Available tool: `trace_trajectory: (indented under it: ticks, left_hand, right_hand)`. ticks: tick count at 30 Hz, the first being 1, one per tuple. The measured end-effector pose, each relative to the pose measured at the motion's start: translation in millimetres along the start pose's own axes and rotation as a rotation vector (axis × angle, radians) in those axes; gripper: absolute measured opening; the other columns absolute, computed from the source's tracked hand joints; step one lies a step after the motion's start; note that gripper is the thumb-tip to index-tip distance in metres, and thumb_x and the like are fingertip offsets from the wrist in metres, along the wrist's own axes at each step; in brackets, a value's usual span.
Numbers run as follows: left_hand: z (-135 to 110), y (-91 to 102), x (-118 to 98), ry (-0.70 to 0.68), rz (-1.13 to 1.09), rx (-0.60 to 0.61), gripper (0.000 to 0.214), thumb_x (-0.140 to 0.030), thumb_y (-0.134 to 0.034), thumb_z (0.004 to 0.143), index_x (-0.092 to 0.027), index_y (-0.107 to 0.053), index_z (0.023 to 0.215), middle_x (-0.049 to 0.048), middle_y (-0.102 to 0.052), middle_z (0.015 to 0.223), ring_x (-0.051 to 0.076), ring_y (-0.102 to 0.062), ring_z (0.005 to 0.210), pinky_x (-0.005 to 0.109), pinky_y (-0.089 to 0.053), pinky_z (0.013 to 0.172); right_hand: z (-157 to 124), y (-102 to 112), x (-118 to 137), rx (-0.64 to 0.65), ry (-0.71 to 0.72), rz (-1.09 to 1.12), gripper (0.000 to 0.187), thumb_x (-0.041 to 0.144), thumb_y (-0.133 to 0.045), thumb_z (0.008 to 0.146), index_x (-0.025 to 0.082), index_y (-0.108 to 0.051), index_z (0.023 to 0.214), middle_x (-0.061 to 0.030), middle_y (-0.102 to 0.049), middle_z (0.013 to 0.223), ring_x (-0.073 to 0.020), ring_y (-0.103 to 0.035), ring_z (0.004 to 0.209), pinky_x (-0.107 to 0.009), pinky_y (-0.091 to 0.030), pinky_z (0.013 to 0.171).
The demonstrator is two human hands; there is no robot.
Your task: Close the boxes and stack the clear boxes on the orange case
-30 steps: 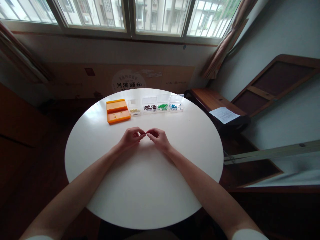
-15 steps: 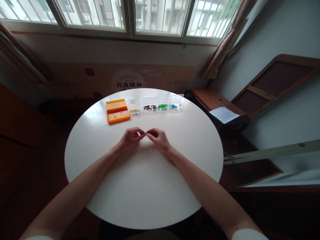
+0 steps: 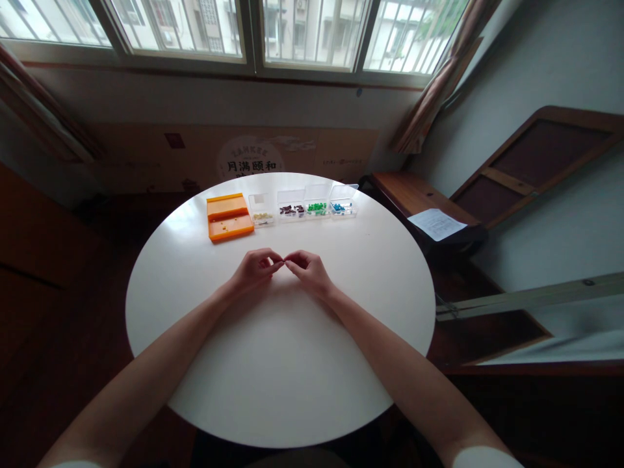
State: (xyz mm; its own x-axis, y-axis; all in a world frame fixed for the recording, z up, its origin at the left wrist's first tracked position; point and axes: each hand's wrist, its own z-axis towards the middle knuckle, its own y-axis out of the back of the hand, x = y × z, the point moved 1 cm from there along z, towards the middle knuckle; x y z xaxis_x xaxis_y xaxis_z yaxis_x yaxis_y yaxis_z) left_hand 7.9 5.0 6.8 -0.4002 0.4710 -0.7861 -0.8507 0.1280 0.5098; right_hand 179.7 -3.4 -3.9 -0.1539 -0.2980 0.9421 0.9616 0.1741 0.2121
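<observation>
Over the middle of the white round table, my left hand and my right hand meet at the fingertips. Both are closed in a pinch. Whatever sits between them is too small to name. Beyond my hands lies an open orange plastic box with a few tiny yellow pieces in it. To its right stand clear lidded boxes holding small parts: cream pieces, dark brown pieces, green pieces and blue pieces.
A wooden bench on the right carries a sheet of paper. Behind the table is a printed cardboard panel below the barred windows. Curtains hang at both sides.
</observation>
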Motion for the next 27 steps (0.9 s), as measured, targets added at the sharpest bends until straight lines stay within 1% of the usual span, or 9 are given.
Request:
trace_trajectory:
  ticks: [8,20,27]
  left_hand:
    - [-0.7,-0.2,3.4,-0.01,0.013,0.003,0.024,-0.036,-0.059,0.079,-0.013,-0.066,0.077,0.0029,-0.064,0.069,0.007,-0.053,0.051,0.016,-0.041,0.047]
    - [-0.5,-0.1,1.5,0.003,-0.003,0.003,0.025,-0.037,-0.059,0.078,-0.013,-0.067,0.076,0.0032,-0.064,0.068,0.007,-0.053,0.05,0.016,-0.041,0.045]
    - [-0.2,0.0,0.8,0.009,-0.004,0.002,0.026,-0.038,-0.061,0.078,-0.013,-0.066,0.076,0.003,-0.064,0.068,0.007,-0.054,0.049,0.016,-0.042,0.045]
  right_hand:
    - [0.4,-0.1,1.9,0.001,0.001,0.003,0.02,0.032,-0.061,0.076,0.014,-0.066,0.082,-0.0027,-0.064,0.071,-0.0121,-0.056,0.063,-0.025,-0.045,0.062]
    - [0.7,-0.2,-2.1,0.008,0.012,0.006,0.022,0.035,-0.061,0.077,0.015,-0.066,0.083,-0.0029,-0.065,0.073,-0.0122,-0.056,0.064,-0.025,-0.044,0.061]
    - [-0.2,0.6,1.8,0.008,0.01,-0.001,0.022,0.036,-0.061,0.077,0.014,-0.066,0.082,-0.0021,-0.063,0.07,-0.0115,-0.054,0.061,-0.024,-0.043,0.059]
